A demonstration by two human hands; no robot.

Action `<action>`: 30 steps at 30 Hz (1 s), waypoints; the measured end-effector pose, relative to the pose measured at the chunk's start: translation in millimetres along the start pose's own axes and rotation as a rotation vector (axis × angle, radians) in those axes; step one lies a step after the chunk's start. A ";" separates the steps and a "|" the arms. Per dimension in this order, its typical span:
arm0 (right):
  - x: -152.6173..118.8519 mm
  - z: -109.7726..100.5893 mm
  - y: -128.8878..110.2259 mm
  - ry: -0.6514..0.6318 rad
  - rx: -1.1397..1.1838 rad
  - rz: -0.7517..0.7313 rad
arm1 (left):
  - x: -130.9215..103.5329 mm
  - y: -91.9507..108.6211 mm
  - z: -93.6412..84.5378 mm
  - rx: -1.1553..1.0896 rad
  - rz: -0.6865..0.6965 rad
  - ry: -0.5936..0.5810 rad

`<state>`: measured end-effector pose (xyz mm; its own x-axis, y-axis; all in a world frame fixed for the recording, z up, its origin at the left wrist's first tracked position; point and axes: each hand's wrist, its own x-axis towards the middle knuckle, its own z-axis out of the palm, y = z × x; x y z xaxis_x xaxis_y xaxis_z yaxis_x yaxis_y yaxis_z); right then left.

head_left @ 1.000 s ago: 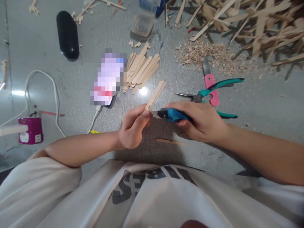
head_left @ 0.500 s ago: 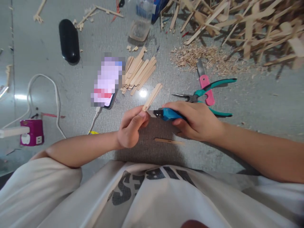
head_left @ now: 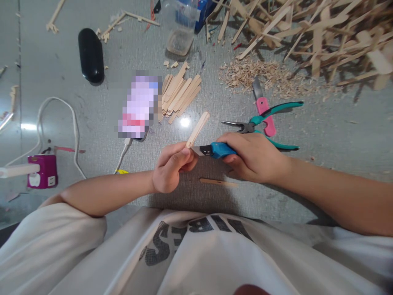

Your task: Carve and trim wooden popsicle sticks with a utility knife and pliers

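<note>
Wooden craft sticks (head_left: 198,129) are pinched near their lower end between the thumb and fingers of my left hand (head_left: 173,166), pointing up and to the right. My right hand (head_left: 253,157) is wrapped round a blue utility knife (head_left: 221,150). The knife's blade points left and meets the lower end of the sticks, close to my left thumb. Below the knife a single stick (head_left: 217,182) with a small slot lies on the table. A fanned pile of sticks (head_left: 181,92) is above my left hand.
Teal-handled pliers (head_left: 247,127) lie over a pink knife (head_left: 264,110) beyond my right hand. Wood shavings (head_left: 254,73) and a heap of sticks (head_left: 319,37) fill the upper right. Left are a phone (head_left: 139,106), black case (head_left: 91,56), purple adapter (head_left: 43,172) and clear container (head_left: 180,39).
The sticks in my left hand have shifted slightly down, and their broad face is turned more toward the camera. The knife in my right hand has moved slightly right and down.
</note>
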<state>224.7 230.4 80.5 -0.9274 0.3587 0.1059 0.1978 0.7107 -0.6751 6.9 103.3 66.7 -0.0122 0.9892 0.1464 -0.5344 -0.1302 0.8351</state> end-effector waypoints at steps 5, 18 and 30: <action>-1.2 -4.3 1.3 -0.043 0.001 -0.048 | 0.4 0.0 2.5 -0.030 0.036 -0.072; -6.2 -4.4 1.5 -0.090 0.048 -0.042 | -17.5 -16.7 -18.3 0.193 -0.054 -0.178; -2.5 5.2 0.1 0.082 0.018 -0.088 | 1.7 -2.9 -5.9 0.047 0.040 -0.110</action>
<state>225.5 226.5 76.4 -0.9119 0.3440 0.2241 0.1104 0.7312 -0.6732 3.4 105.8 61.4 0.0616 0.9700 0.2352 -0.4951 -0.1749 0.8511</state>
